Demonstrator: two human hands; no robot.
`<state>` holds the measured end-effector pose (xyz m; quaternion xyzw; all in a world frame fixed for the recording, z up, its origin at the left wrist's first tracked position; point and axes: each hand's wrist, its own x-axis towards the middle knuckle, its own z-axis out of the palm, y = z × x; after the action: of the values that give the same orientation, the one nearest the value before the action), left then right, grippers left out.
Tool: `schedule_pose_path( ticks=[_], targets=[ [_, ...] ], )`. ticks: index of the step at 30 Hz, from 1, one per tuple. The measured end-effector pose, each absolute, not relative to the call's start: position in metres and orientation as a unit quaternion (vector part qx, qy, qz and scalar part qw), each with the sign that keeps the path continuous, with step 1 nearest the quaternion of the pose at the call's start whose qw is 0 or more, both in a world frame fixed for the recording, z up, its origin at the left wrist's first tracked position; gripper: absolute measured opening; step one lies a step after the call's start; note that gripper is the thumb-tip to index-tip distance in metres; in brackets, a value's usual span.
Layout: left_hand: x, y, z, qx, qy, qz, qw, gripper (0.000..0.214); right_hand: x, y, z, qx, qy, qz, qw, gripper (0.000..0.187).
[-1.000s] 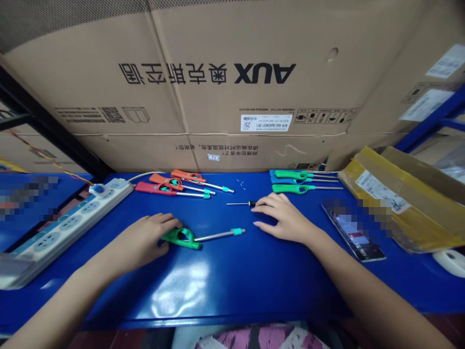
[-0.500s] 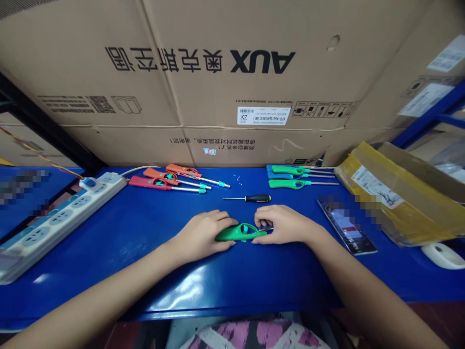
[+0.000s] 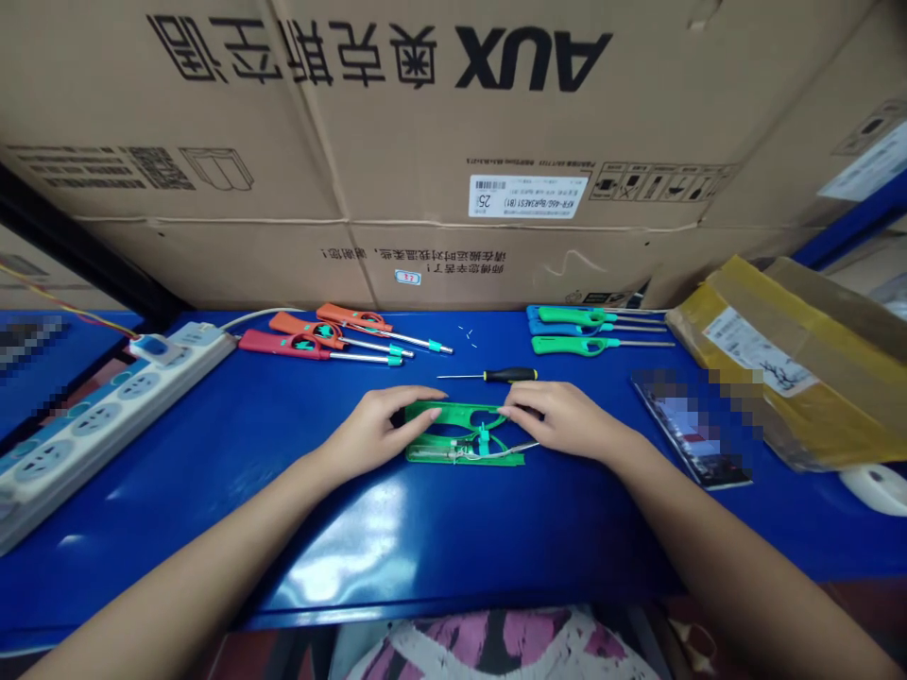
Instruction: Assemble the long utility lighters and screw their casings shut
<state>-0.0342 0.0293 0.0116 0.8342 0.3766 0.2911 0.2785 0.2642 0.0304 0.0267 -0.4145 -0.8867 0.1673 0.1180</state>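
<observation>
A green gas lighter lies split lengthwise in front of me. Its upper shell half (image 3: 460, 413) has been turned with the hollow inside showing. My left hand (image 3: 368, 430) grips that half by its left end between thumb and fingers. At the other end, the fingertips of my right hand (image 3: 563, 416) pinch it. Just below, the lower shell half (image 3: 464, 460) rests on the blue table, with a clear fuel tank, a teal trigger (image 3: 485, 438) and a thin wire in it. Behind the hands lies a black and yellow screwdriver (image 3: 510, 375).
Red and orange lighters (image 3: 298, 323) lie at the back left, with small white bits (image 3: 468, 332) beside them. Green and blue lighters (image 3: 571, 346) are at the back right. A power strip (image 3: 92, 416), phone (image 3: 691, 430), yellow-taped box (image 3: 794, 368) and white mouse (image 3: 875, 488) flank the blue table (image 3: 354, 557).
The green lighter has come apart into two halves, and its inner parts now show. Both hands have shifted to the upper half. The whole view has tilted slightly downward.
</observation>
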Motion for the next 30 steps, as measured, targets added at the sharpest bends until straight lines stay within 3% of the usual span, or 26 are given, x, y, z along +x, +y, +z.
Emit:
schedule_pose_path(
  ticks=[8,11,17,21,30],
  targets=[
    [-0.038,0.031,0.021,0.882,0.327,0.309,0.145,0.022,0.264,0.034,0.023,-0.517,-0.836,0.079,0.166,0.022],
    [-0.039,0.027,0.029,0.922,0.273,0.229,0.154,0.023,0.264,0.029,0.029,-0.486,-0.849,0.093,0.184,0.023],
    [-0.034,0.02,0.027,0.94,0.258,0.164,0.151,0.022,0.253,0.014,0.031,-0.363,-0.913,0.147,0.115,0.038],
    [-0.03,0.018,0.024,0.938,0.252,0.166,0.168,0.022,0.248,0.012,0.027,-0.316,-0.93,0.161,0.1,0.023],
    [-0.03,0.018,0.026,0.938,0.249,0.164,0.176,0.018,0.256,0.02,0.029,-0.383,-0.902,0.134,0.15,0.022]
  ],
)
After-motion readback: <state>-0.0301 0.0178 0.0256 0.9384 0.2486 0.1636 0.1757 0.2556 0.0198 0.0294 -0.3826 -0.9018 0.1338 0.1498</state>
